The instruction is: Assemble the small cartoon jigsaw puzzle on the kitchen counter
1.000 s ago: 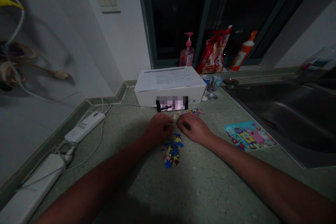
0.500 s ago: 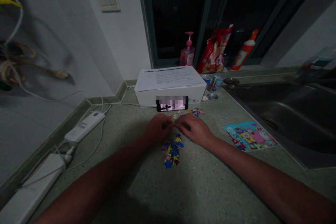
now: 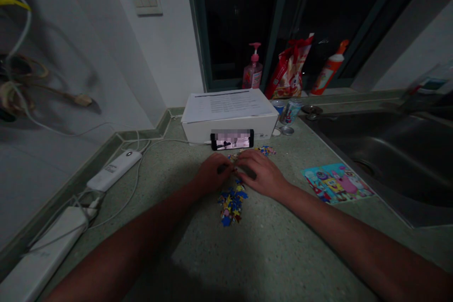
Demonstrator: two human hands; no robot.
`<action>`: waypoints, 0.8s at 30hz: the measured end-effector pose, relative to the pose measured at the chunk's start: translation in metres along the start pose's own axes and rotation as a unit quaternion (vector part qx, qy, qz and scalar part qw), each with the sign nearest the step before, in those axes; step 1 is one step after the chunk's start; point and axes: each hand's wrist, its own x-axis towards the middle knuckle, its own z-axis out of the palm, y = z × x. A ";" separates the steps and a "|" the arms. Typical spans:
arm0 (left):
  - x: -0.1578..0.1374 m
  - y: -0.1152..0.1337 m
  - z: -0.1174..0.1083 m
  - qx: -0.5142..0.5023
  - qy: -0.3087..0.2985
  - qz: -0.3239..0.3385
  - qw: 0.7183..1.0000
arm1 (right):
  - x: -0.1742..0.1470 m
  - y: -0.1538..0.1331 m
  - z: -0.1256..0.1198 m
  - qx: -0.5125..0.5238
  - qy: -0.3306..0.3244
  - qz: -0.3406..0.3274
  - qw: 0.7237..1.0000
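My left hand (image 3: 215, 172) is closed in a pinch on a small jigsaw piece, mostly hidden by the fingertips. Facing it, my right hand (image 3: 261, 173) has its fingers stretched out and thumb apart, with the fingertips close to that piece. Just below both hands lies a heap of blue and yellow jigsaw pieces (image 3: 231, 205). A smaller cluster of colourful pieces (image 3: 267, 150) sits beyond my right hand. Between the hands and the phone, a few pale pieces (image 3: 232, 156) are partly covered. A cartoon picture card (image 3: 338, 183) lies flat to the right.
A phone (image 3: 232, 140) leans on a white box (image 3: 198, 130) with paper on top. Cables and white power strips (image 3: 115, 170) run along the left. A metal sink (image 3: 389, 151) is at right. Cans (image 3: 292, 112), a pump bottle (image 3: 252, 73) and a red bag (image 3: 290, 68) stand behind.
My right hand's fingers have spread from a pinch and reach slightly farther forward and left. My left hand stays nearly in place, still pinching.
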 end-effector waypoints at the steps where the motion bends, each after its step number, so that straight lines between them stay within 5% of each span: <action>1: 0.000 0.000 0.000 -0.003 0.001 0.000 1.000 | 0.000 0.000 0.000 -0.002 -0.003 0.000 1.000; 16: -0.001 0.002 -0.001 -0.030 0.013 0.012 0.999 | -0.001 0.003 0.001 -0.035 0.029 -0.004 0.999; 24: 0.000 0.001 -0.001 -0.028 0.031 -0.014 0.999 | -0.004 0.012 -0.010 -0.049 0.075 0.049 0.995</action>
